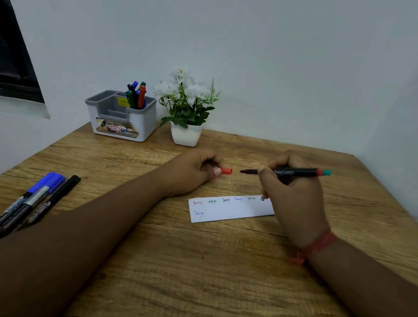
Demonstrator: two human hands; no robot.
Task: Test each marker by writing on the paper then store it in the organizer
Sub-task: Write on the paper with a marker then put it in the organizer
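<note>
My right hand grips a black marker with a red and teal end, its bare tip pointing left above the table. My left hand pinches the marker's red cap, a short gap from the tip. A white paper strip with several small coloured words lies below both hands; my right hand covers its right end. The grey and white organizer stands at the back left with several markers upright in its right compartment. Three markers, blue and black, lie at the table's left edge.
A white pot of white flowers stands beside the organizer on its right. The wooden table meets walls at the back and the right. A dark window is at the far left.
</note>
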